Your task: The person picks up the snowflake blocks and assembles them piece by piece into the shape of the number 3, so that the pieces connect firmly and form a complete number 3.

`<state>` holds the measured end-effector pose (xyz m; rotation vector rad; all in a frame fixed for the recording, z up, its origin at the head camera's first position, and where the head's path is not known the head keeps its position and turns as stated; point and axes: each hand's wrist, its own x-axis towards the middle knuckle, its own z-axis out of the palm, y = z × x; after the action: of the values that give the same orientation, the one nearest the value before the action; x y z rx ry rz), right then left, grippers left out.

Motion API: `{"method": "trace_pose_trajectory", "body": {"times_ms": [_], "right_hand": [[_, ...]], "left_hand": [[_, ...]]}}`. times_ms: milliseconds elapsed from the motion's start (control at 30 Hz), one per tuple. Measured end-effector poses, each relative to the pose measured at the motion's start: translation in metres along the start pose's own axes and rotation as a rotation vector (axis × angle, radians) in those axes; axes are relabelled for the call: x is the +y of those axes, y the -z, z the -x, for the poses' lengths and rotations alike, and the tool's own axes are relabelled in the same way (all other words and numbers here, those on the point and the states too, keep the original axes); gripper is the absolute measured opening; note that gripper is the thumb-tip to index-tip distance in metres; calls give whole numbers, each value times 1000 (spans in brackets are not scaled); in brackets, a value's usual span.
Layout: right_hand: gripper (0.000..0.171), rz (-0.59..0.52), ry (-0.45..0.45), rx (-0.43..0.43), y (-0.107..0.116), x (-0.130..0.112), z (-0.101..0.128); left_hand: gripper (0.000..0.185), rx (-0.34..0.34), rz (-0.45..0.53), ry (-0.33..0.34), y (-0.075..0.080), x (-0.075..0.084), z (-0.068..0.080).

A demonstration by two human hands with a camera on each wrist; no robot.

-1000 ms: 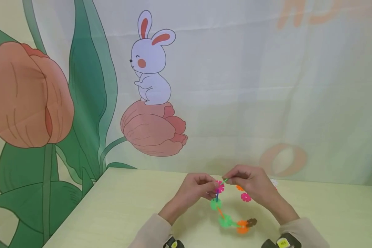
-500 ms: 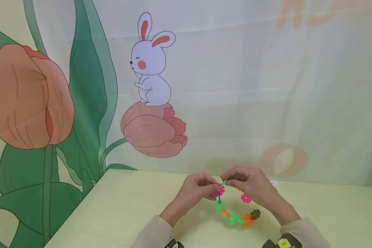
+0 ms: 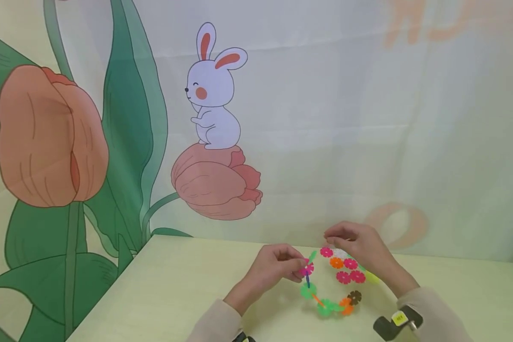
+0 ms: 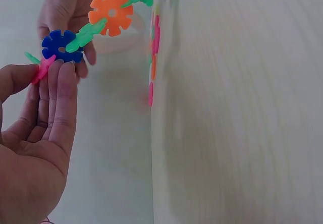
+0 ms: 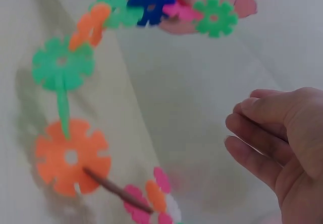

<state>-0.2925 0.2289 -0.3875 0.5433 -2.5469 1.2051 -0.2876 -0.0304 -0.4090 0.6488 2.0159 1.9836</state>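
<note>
A chain of slotted snowflake discs hangs in a curve from my left hand (image 3: pixel 275 266). That hand pinches the pink disc (image 4: pixel 44 68) near the chain's upper end, and a green disc (image 5: pixel 215 17) is slotted on beyond it. Below the pink one come a blue disc (image 4: pixel 61 46), a green disc (image 3: pixel 308 290), an orange disc (image 4: pixel 111 13), another green disc (image 3: pixel 325 308) and further linked discs. A brown disc (image 3: pixel 355 298) ends the chain on an orange one (image 5: pixel 70 158). My right hand (image 3: pixel 361 242) is apart from the chain, fingers loosely bent, holding nothing, above loose discs.
Several loose discs lie on the pale table (image 3: pixel 188 289) beneath and beside my right hand, among them a pink disc (image 3: pixel 326 252), an orange disc (image 3: pixel 336 262), a white disc (image 3: pixel 339 253) and a yellow disc (image 3: pixel 372 277). A printed curtain (image 3: pixel 299 118) hangs behind the table.
My right hand has let go of the green disc at the chain's end and moved right, uncovering more loose discs. My left hand keeps hold of the pink disc and has shifted slightly right.
</note>
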Motion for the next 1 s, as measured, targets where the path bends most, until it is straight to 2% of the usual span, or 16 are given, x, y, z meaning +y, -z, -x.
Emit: {"method": "trace_pose_trajectory", "body": {"times_ms": [100, 367, 600, 733, 1000], "right_hand": [[15, 45, 16, -25, -3, 9, -8], [17, 99, -31, -149, -15, 33, -25], [13, 302, 67, -234, -25, 52, -34], [14, 372, 105, -247, -28, 56, -34], [13, 384, 79, -247, -33, 54, -34]], "left_hand": [[12, 4, 6, 0, 1, -1, 0], [11, 23, 17, -1, 2, -3, 0], [13, 19, 20, 7, 2, 0, 1], [12, 19, 18, 0, 1, 1, 2], [12, 22, 6, 14, 2, 0, 1]]}}
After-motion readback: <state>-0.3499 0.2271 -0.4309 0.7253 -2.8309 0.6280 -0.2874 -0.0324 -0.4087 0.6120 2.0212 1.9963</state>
